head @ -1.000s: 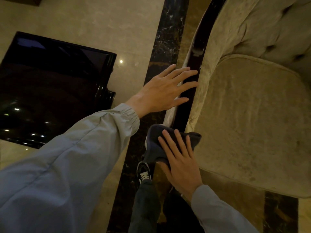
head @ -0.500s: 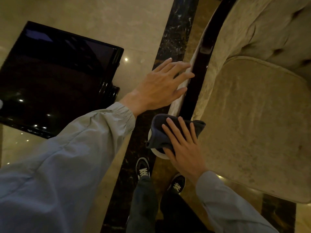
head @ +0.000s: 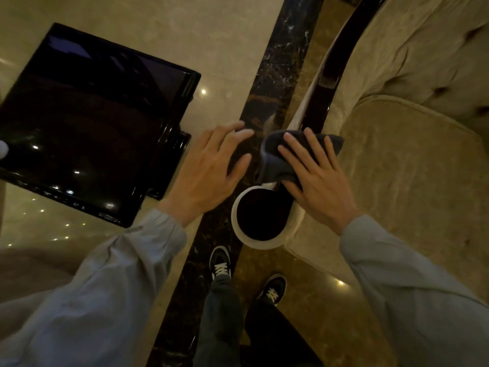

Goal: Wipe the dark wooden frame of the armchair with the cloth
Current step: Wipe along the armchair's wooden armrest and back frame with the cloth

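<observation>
The armchair's dark wooden frame (head: 329,75) curves along the top of its left arm and ends in a round dark knob (head: 260,221) near me. A dark grey cloth (head: 275,154) lies folded over the frame just beyond that knob. My right hand (head: 317,181) presses flat on the cloth with its fingers spread. My left hand (head: 209,170) hovers open beside the arm, off the frame, holding nothing. The beige seat cushion (head: 412,186) fills the right side.
A glossy black side table (head: 87,123) stands to the left on the pale marble floor. A dark marble strip (head: 275,75) runs between table and chair. My two shoes (head: 219,266) stand below the arm's end.
My left hand came off the frame and drew back towards me. My right hand slid the cloth up the arm, uncovering the round end knob.
</observation>
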